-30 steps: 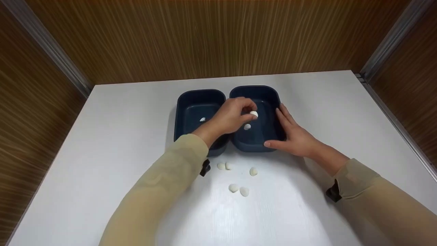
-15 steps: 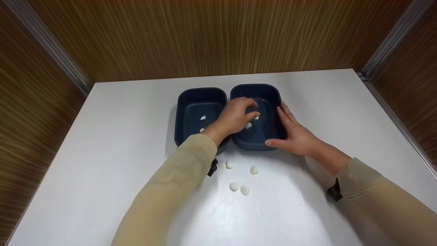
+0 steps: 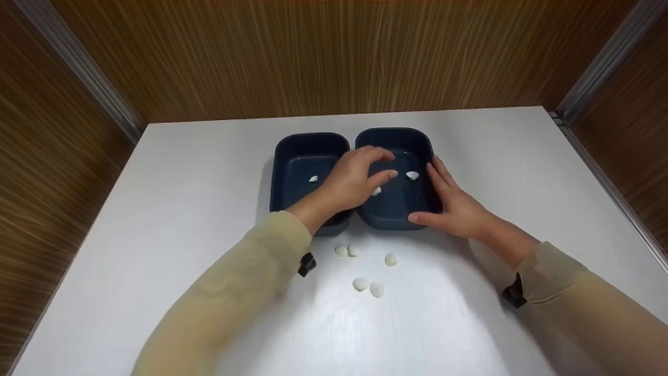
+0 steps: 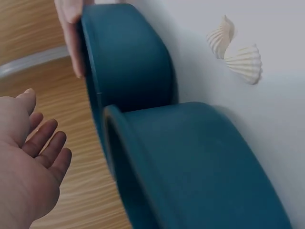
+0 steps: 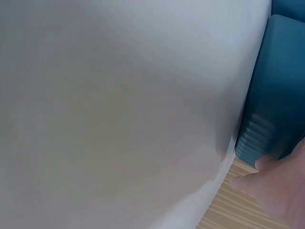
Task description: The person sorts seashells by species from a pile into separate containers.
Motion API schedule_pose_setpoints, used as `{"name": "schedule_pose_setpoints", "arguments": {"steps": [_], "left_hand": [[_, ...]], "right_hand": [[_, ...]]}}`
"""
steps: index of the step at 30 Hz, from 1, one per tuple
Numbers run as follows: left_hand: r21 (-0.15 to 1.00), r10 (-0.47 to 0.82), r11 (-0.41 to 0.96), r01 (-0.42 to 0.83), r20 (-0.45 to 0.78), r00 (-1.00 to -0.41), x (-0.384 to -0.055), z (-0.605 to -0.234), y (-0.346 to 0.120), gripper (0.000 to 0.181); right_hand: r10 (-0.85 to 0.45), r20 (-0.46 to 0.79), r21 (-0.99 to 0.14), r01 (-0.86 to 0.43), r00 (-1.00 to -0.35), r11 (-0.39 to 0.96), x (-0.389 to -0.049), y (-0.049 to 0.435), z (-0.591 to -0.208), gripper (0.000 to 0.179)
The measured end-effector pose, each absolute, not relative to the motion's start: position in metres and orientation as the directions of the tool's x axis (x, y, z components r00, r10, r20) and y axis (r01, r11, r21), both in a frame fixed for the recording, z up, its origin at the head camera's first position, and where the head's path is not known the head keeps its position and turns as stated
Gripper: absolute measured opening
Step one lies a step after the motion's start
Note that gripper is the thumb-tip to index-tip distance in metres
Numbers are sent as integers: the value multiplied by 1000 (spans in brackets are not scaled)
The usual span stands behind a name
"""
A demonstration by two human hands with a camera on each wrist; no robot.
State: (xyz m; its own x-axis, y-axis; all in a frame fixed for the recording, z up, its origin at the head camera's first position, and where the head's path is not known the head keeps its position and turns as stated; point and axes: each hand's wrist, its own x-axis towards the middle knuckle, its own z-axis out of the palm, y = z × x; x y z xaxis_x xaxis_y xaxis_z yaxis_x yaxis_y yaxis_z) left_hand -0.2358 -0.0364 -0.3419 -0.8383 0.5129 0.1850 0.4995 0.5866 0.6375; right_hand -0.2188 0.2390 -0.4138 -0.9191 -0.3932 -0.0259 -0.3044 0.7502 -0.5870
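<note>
In the head view my left hand [image 3: 352,177] hovers over the right dark blue box [image 3: 396,222], thumb and fingers parted with nothing between them. The left wrist view shows the same left hand [image 4: 35,162] with loosely bent fingers. Inside the right box lie a white seashell [image 3: 412,175] and a second seashell [image 3: 376,191], partly behind my thumb. My right hand [image 3: 456,211] rests against that box, straight fingers along its right side and thumb at the near side. A seashell [image 3: 313,179] lies in the left dark blue box [image 3: 334,228], part of which my left forearm hides.
Several pale ribbed seashells lie on the white table [image 3: 182,209] in front of the boxes, among them a lone shell [image 3: 391,259] and a touching pair [image 4: 238,55]. A wood-grain panel [image 3: 334,62] rises behind the table.
A second ago my left hand pinched a seashell over the right box. That shell now lies on the box floor, and the left hand's fingers have parted. The right hand stays at the box.
</note>
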Motion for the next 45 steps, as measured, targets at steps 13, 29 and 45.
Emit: {"name": "schedule_pose_setpoints", "arguments": {"steps": [13, 29, 45], "left_hand": [[674, 603, 440, 594, 269, -751, -182, -329, -73, 43], [726, 626, 385, 570, 248, -739, -132, -370, -112, 37], [721, 615, 452, 525, 174, -769, -132, -425, -127, 37]], "right_hand": [[-370, -43, -570, -281, -928, 772, -219, 243, -413, 119], [-364, -45, -575, -274, -930, 771, -217, 242, -410, 119], [-367, -35, -581, -280, -929, 764, -222, 246, -416, 121]]}}
